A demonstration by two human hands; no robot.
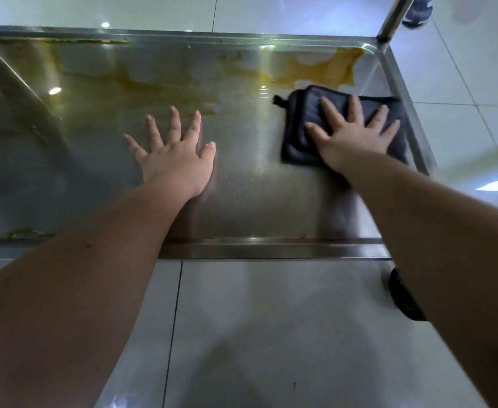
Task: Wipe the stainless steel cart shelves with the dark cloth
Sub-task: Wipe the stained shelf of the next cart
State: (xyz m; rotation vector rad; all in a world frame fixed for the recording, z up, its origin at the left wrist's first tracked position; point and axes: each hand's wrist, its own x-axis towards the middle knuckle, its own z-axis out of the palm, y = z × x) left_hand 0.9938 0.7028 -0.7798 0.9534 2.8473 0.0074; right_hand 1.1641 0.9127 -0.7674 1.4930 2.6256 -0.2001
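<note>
One dark cloth [300,113], folded, corner loop | right hand [356,138] spread atop | left hand [177,156] spread on shelf [94,148]

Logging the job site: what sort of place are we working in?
Probably a commercial kitchen or food-service area, though that is a guess. A stainless steel cart shelf on a dark caster wheel carries a yellowish spill, and it stands on glossy light floor tiles.
</note>
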